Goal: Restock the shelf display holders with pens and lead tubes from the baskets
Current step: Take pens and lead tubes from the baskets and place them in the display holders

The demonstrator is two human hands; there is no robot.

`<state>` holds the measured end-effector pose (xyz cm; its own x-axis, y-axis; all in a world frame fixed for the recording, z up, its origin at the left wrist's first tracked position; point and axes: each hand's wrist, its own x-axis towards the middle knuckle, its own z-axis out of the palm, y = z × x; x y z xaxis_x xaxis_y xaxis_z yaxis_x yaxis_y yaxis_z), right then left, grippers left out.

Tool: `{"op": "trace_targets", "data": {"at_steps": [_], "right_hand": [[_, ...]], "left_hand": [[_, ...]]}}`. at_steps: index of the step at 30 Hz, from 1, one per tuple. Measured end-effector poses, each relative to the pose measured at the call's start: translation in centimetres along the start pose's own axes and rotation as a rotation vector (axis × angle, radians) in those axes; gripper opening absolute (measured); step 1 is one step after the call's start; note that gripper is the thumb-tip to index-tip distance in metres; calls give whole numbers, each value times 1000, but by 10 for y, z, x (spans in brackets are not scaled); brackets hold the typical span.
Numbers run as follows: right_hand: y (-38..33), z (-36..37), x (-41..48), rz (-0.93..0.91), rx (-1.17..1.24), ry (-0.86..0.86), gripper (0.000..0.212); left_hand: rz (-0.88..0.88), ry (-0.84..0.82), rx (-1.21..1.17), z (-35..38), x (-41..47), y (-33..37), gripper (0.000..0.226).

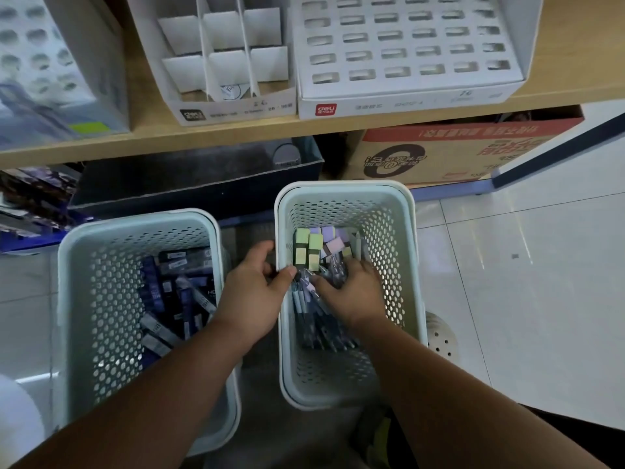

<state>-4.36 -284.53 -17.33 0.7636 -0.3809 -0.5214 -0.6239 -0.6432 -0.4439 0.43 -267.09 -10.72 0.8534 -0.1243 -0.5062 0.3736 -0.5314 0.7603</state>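
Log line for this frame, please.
left hand grips pale-green perforated plastic basket rim | right hand grasps clear-wrapped pens inside | white cardboard shelf holder slots empty

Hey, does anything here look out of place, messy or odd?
Nothing spilled or damaged. The lead tubes lie jumbled at all angles in the left basket, and the cardboard box under the shelf has its print upside down. A round label lies loose in the divided holder.

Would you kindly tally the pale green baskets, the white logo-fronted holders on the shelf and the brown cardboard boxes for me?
Pale green baskets: 2
White holders: 2
Brown cardboard boxes: 1
Total: 5
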Motion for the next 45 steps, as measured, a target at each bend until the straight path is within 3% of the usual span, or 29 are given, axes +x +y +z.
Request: {"op": "trace_targets", "data": {"at_steps": [6,9,14,18,21,23,30,34,39,42,45], "right_hand": [[-7,13,-27,14,331,-30,66],[-10,10,-19,192,509,2,47],[-14,9,10,331,325,1,9],[-21,16,11,352,297,33,36],[-24,19,9,338,276,76,35],[-23,21,4,305,222,55,29],[-7,25,-19,141,31,-101,61],[-7,21,-15,36,3,-236,61],[-12,16,-2,-143,203,-196,52],[-11,13,7,-90,240,-81,38],[-1,14,2,78,221,96,29]], "left_hand": [[5,14,26,1,-1,-1,47],[-11,8,40,0,-1,-2,54],[-33,0,19,0,-2,-1,54],[-35,-13,10,0,-2,-1,51],[-34,-18,19,0,-2,-1,52],[-38,-19,29,-1,-2,0,54],[-25,-5,21,1,-3,-1,45],[-37,-10,18,1,-3,0,45],[-43,-42,3,-1,-4,3,39],[-50,-50,22,-2,-4,4,43],[-64,-52,19,-3,-5,5,45]]}}
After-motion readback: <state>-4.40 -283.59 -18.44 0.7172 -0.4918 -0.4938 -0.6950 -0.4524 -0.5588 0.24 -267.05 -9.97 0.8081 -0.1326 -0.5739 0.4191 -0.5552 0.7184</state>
